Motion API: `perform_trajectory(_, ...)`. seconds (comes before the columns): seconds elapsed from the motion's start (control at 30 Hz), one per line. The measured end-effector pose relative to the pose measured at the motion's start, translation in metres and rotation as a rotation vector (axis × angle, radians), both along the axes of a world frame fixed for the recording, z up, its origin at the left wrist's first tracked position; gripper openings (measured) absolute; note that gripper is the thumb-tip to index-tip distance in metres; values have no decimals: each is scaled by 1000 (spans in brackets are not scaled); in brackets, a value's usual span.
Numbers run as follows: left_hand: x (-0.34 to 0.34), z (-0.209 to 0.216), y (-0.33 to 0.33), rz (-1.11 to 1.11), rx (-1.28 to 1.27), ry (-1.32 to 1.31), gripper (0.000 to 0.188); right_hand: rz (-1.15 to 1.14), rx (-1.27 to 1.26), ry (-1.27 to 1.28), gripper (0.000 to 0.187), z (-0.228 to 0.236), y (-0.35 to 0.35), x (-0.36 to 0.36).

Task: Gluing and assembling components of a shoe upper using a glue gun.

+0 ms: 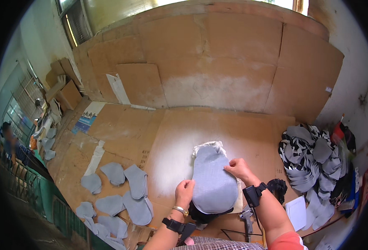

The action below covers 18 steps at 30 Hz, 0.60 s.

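Observation:
A large grey sole-shaped piece lies in front of me, its narrower end pointing away. My left hand pinches its left edge, and my right hand pinches the right edge higher up, with fingers closed on the rim. Cream-coloured material sticks out from under the far end and the right side. Something black shows below the near end; most of it is hidden. Just right of the near end rests a metal tool like a spray gun.
Loose grey cut pieces are scattered on the cardboard-covered surface to the left. At right stands a heap of grey and black-and-white pieces, beside white sheets and a black bundle. Cardboard panels line the back. Another person is far left.

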State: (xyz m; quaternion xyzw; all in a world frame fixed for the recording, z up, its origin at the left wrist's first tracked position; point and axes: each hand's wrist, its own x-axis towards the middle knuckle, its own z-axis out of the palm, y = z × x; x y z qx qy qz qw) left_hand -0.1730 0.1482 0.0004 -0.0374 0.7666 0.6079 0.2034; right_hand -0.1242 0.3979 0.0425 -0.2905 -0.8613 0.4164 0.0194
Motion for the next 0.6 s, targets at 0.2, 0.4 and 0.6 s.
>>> perform_trajectory(0.2, -61, -2, 20, -175, -7, -54, 26, 57, -62, 47, 20, -2, 12, -28)
perform_trajectory(0.4, -79, -9, 49, -256, -155, 144, 17, 133, -359, 79, 17, -6, 21, -51)
perform_trajectory(0.6, -86, -13, 51, -178, -75, -84, 16, 265, -573, 236, 14, -11, 38, -77)
